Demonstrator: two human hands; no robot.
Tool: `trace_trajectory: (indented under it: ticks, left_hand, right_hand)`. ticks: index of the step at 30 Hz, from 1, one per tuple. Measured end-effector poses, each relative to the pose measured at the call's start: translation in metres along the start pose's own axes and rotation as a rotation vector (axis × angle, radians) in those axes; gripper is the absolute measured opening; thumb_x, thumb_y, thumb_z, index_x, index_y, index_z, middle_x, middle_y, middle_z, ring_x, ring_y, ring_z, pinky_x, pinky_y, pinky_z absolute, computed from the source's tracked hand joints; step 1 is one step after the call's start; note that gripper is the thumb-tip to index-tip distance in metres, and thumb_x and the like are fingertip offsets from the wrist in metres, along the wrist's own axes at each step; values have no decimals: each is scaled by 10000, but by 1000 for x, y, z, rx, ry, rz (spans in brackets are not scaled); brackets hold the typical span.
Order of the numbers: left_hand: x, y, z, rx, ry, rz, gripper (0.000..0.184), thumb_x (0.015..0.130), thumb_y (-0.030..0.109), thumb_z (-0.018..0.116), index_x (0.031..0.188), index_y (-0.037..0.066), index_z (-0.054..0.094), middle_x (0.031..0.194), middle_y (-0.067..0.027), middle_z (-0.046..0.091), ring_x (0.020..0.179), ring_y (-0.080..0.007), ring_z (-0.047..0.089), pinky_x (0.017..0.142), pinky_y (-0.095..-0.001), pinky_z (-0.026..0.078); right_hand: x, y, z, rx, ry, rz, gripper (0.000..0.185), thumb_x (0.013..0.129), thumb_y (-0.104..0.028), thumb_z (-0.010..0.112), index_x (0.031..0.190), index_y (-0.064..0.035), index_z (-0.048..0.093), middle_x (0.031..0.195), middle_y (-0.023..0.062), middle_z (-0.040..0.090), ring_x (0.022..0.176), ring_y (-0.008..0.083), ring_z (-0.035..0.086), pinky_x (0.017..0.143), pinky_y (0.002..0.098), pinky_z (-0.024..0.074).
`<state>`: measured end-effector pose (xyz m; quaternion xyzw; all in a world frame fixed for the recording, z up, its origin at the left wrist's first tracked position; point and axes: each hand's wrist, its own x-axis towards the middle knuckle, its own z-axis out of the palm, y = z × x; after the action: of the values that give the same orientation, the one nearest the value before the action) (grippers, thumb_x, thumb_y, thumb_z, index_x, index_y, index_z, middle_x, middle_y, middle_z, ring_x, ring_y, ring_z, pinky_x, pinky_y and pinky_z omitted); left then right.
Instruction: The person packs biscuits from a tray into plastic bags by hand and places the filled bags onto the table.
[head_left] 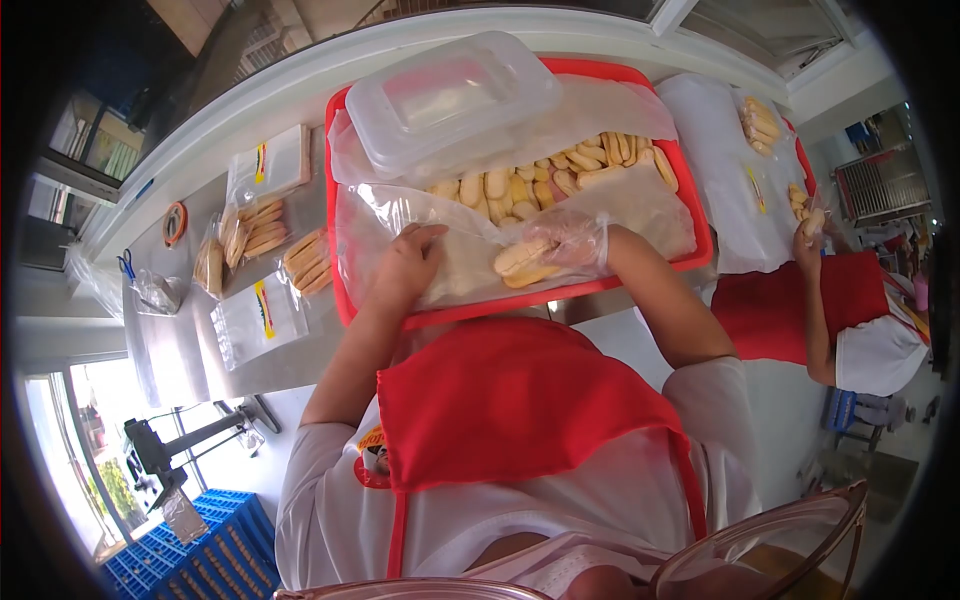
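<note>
A red tray (702,215) lined with clear plastic stands before me, with ladyfinger biscuits (497,184) heaped along its middle. My right hand (578,240), in a clear plastic glove, is closed around a few ladyfingers (524,264) over the tray's near side. To its left, my bare left hand (408,264) has its fingers curled at a clear plastic bag (385,206), apparently pinching its edge. The fingertips are partly hidden. A translucent plastic lid or box (452,95) lies across the tray's far left corner.
On the left of the metal table lie filled biscuit packs (255,232), flat labelled bags (262,318), a tape roll (175,224) and scissors (126,265). At right, a co-worker's hand (808,240) holds biscuits beside another plastic-covered tray (715,170). Blue crates (195,550) stand lower left.
</note>
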<state>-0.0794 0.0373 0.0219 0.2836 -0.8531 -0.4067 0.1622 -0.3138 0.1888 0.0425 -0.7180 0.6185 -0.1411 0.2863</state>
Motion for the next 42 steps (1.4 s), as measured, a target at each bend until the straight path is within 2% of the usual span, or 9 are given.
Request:
trace_trajectory:
  ticks: [11, 17, 20, 26, 29, 32, 35, 41, 42]
  left_hand:
    - [1, 0, 1, 7, 24, 31, 250, 720, 72, 519, 954, 39, 600, 820, -137, 550, 648, -257, 538, 611, -330, 438]
    - [2, -5, 4, -21, 51, 20, 235, 750, 90, 521, 965, 41, 601, 819, -139, 553, 654, -249, 544, 614, -319, 436]
    - [1, -9, 7, -102, 109, -25, 226, 772, 108, 519, 972, 42, 601, 824, -142, 560, 657, -237, 547, 616, -307, 435]
    - [1, -14, 8, -168, 139, -48, 219, 771, 102, 522, 969, 44, 597, 801, -142, 567, 635, -214, 541, 604, -297, 431]
    - [2, -9, 7, -113, 149, -56, 188, 762, 89, 524, 937, 42, 574, 725, -111, 541, 597, -192, 517, 569, -301, 417]
    - [2, 3, 2, -135, 205, -79, 134, 752, 66, 522, 884, 45, 533, 649, -63, 486, 552, -154, 464, 532, -289, 391]
    - [2, -4, 4, -221, 265, -25, 98, 742, 44, 520, 838, 46, 501, 612, -31, 432, 532, -126, 414, 516, -269, 371]
    - [3, -22, 9, -267, 168, 17, 60, 740, 36, 525, 797, 37, 543, 605, -26, 432, 544, -105, 421, 529, -253, 373]
    - [0, -12, 4, -233, 154, 9, 64, 745, 39, 524, 801, 36, 555, 599, -24, 435, 547, -103, 428, 532, -252, 375]
  right_hand:
    - [-19, -27, -7, 331, 142, 150, 358, 742, -194, 607, 1059, -85, 483, 872, 130, 524, 812, 267, 507, 768, 366, 396]
    - [-25, -22, 25, -152, 369, -52, 347, 701, -283, 649, 947, -74, 522, 861, 134, 550, 807, 328, 512, 721, 402, 403]
    - [-17, -28, 13, -116, 93, 188, 363, 708, -353, 632, 915, -69, 541, 848, 148, 555, 798, 330, 516, 725, 402, 402]
    - [-18, -37, 8, -63, 69, 179, 427, 710, -405, 629, 948, -61, 546, 824, 172, 555, 787, 331, 525, 699, 400, 414]
    - [-17, -32, 15, -77, 39, 245, 407, 706, -305, 665, 999, -59, 526, 821, 149, 548, 782, 277, 545, 704, 365, 433]
    - [-20, -27, 25, 389, 111, 458, 364, 714, -158, 666, 1021, -50, 503, 825, 104, 531, 773, 204, 544, 720, 312, 443]
    - [-20, -24, 27, 564, 363, 135, 347, 728, -61, 634, 1039, -42, 483, 872, 73, 506, 774, 143, 517, 714, 266, 440]
    - [-4, -22, 44, 448, 493, -26, 399, 730, -24, 635, 1077, -76, 443, 953, 43, 485, 811, 108, 488, 675, 243, 438]
    - [-2, -28, 45, 666, 521, 2, 402, 729, -20, 637, 1075, -85, 442, 945, 36, 487, 811, 105, 486, 668, 241, 437]
